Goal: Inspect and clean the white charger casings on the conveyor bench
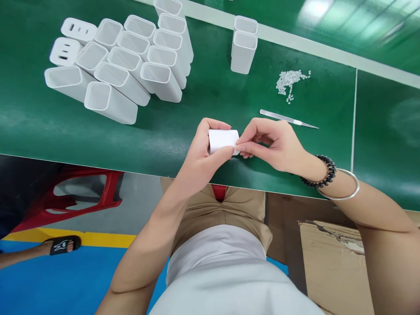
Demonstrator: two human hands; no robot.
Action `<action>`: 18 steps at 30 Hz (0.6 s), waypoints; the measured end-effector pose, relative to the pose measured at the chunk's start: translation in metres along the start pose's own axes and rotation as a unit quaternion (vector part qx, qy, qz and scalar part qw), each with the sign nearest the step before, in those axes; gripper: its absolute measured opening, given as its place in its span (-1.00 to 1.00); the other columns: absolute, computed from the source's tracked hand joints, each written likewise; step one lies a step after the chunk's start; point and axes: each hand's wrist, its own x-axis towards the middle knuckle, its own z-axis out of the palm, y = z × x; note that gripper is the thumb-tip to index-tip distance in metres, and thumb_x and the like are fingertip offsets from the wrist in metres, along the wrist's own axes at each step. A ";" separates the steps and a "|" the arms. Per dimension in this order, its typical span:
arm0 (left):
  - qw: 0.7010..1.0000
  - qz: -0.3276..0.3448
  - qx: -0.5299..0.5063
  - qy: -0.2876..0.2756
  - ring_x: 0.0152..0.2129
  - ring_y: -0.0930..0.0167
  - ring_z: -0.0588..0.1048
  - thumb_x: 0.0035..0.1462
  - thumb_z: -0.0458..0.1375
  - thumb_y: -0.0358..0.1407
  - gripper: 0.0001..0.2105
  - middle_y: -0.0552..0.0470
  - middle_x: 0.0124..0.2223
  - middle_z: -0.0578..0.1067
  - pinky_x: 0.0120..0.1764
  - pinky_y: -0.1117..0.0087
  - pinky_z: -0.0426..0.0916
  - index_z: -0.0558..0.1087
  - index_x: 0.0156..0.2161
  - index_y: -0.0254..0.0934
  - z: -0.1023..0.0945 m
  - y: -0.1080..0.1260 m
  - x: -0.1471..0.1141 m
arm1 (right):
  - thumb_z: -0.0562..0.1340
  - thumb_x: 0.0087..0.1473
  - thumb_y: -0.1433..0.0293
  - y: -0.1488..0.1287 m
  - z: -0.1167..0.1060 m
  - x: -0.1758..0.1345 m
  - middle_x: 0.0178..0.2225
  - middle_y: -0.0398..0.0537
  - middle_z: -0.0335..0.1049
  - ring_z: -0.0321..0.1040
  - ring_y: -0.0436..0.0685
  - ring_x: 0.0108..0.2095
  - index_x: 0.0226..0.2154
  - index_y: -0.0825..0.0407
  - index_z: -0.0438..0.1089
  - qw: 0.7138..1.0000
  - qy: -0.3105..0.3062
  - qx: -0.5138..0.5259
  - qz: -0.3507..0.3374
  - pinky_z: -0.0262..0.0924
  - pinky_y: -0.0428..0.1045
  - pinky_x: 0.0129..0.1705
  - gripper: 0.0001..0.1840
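Observation:
My left hand (205, 153) is closed around a white plastic housing (223, 139), which lies on its side just above the near part of the table. At the housing's right end, the thumb and forefinger of my right hand (272, 142) are pinched together and touch its edge. Whatever is between those fingertips is too small or hidden to make out. Just beyond my right hand lies a pair of metal tweezers (288, 119). Farther back is a loose pile of tiny clear pieces (288, 81).
Several white open-topped housings (164, 83) stand grouped at the left, two with slotted ends (65, 51) facing up. Two more housings (243, 54) stand at the back middle. The green table's (183, 144) near edge runs by my lap. A red stool (106, 192) and another person's foot (65, 245) are lower left.

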 end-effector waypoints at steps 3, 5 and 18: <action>1.000 -0.021 0.017 0.001 -0.46 0.46 0.37 0.07 0.17 -0.33 -0.76 0.09 -0.32 0.39 -0.45 0.43 0.29 0.29 -0.13 -0.20 0.001 0.005 0.000 | 0.31 0.21 0.36 0.000 0.000 -0.001 -0.44 -0.12 0.47 0.37 -0.03 -0.47 -0.37 0.12 0.43 1.000 0.001 0.000 0.009 0.28 -0.10 -0.41 -0.84; 0.999 -0.026 0.019 0.000 -0.46 0.46 0.37 0.07 0.17 -0.32 -0.75 0.08 -0.31 0.39 -0.45 0.43 0.27 0.28 -0.13 -0.20 0.001 0.006 0.000 | 0.30 0.21 0.35 0.001 0.000 -0.001 -0.43 -0.11 0.48 0.38 -0.02 -0.46 -0.36 0.11 0.44 1.000 0.002 0.003 0.015 0.30 -0.10 -0.40 -0.83; 0.999 -0.033 0.004 -0.020 -0.42 0.45 0.41 0.08 0.19 -0.33 -0.73 0.08 -0.29 0.41 -0.41 0.43 0.31 0.30 -0.10 -0.21 -0.001 0.005 -0.001 | 0.36 0.17 0.33 0.002 -0.004 0.002 -0.44 -0.10 0.49 0.43 -0.04 -0.46 -0.36 0.13 0.42 0.993 -0.020 0.096 0.068 0.40 -0.11 -0.39 -0.80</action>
